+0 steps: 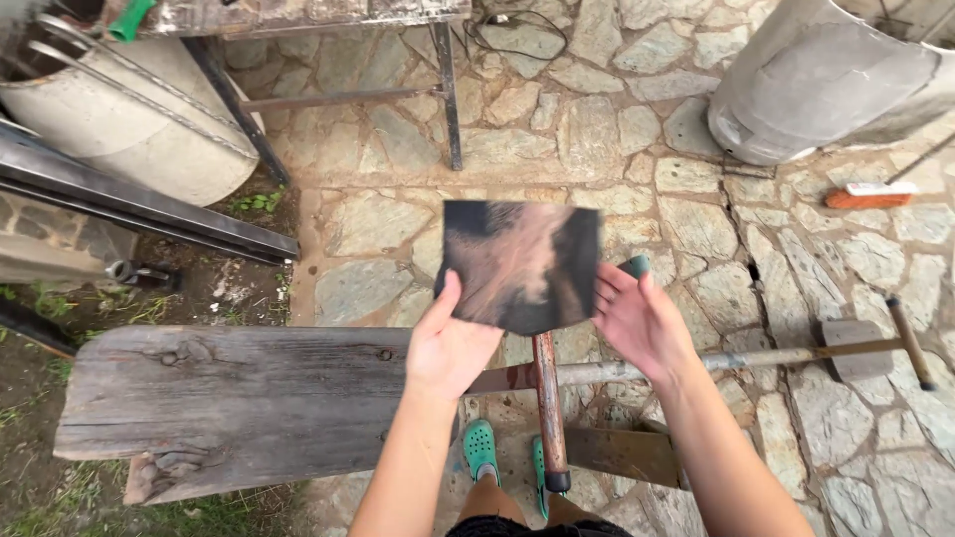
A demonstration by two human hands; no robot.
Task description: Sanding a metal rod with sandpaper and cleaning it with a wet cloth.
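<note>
A square dark sheet (521,261) with pale brown streaks is held up in front of me, above the stone paving. My left hand (450,338) grips its lower left corner, thumb on the front face. My right hand (642,318) has its fingers spread against the sheet's right edge, and a teal fingertip shows above it. Below the hands a rusty metal bar (546,408) runs down toward my green shoes (481,449).
A weathered wooden plank (229,398) lies to the left. A long-handled hammer-like tool (856,348) lies to the right on the paving. A grey barrel (826,80) stands at top right, an orange brush (868,195) beside it. A metal-legged table (328,20) and steel beams (149,209) are at top left.
</note>
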